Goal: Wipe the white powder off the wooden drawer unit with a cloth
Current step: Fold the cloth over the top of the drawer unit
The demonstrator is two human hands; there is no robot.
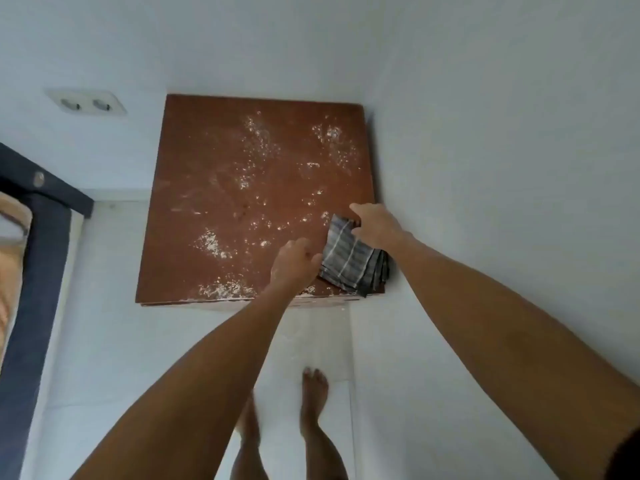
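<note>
The wooden drawer unit stands in a room corner, and I look down on its reddish-brown top. White powder lies scattered in patches over most of that top, thickest near the front edge. A folded grey checked cloth rests on the front right corner. My right hand touches the cloth's far end with its fingers on the fabric. My left hand is at the cloth's left edge, fingers curled against it. How firmly either hand grips is hidden.
White walls close in behind and to the right of the unit. A double wall socket sits at the left. A bed with a dark blue frame runs along the left edge. My bare feet stand on the white floor.
</note>
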